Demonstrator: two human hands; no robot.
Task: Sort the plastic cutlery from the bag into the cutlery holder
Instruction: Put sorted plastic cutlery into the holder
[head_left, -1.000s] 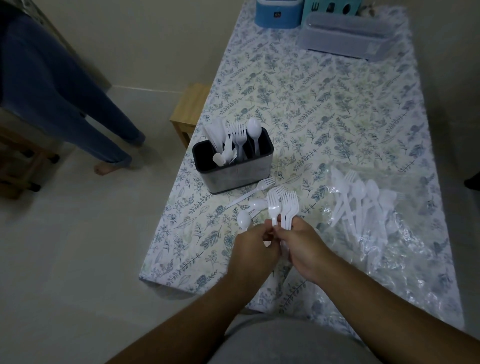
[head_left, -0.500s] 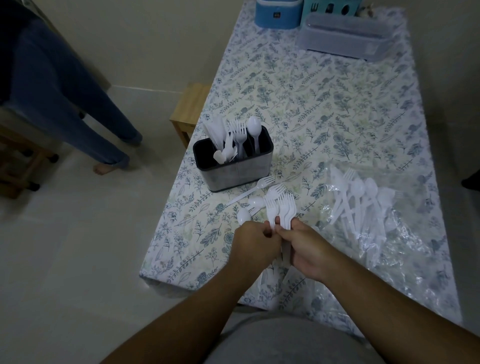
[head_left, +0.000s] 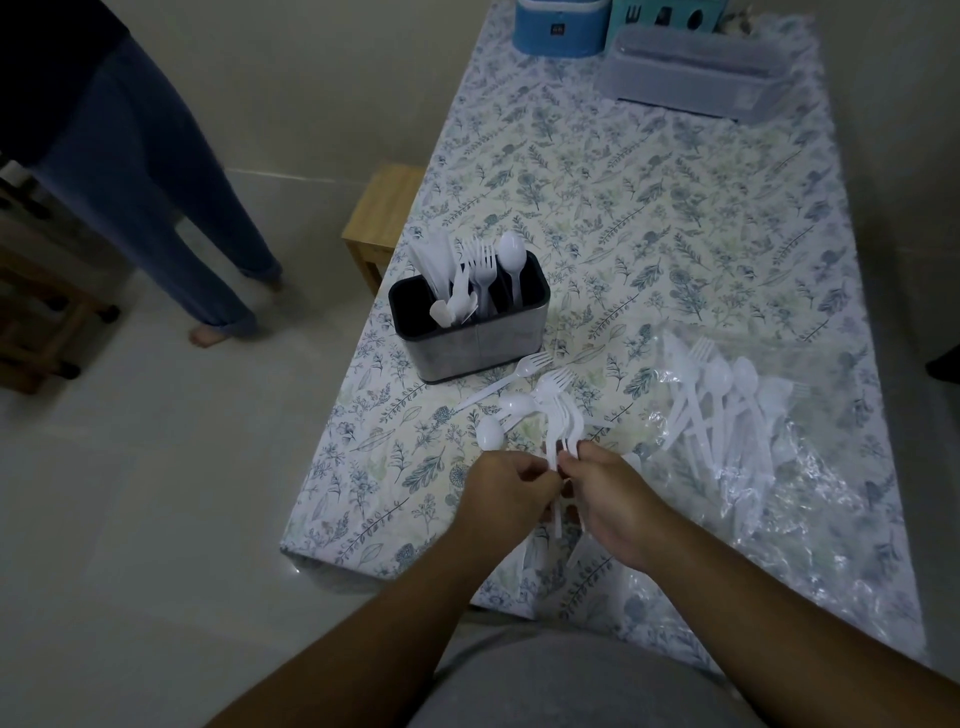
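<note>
Gripping a small bunch of white plastic forks by the handles, both hands are seen low in the centre of the frame, close together above the near edge of the table. The left hand is curled, its fingers pinched on the handles. The right hand is likewise curled, thumb and fingers closed round the same handles just beside the left. The tines are fanned upward and away from the hands.

Two loose spoons are noted on the floral tablecloth immediately above and left of the hands, and one loose fork is lying between them and the cutlery holder. The holder, a dark-lined metal box, stands left of centre; knives, forks and a spoon are standing upright in its compartments, though the exact dividers cannot be made out.

The clear plastic bag is spread flat at the right of the frame, with a pile of white cutlery lying on it, well apart from the holder.

At the top of the frame a blue container and a translucent lidded box are observed. A wooden stool stands beside the table, and a second person's legs are recorded at upper left.
</note>
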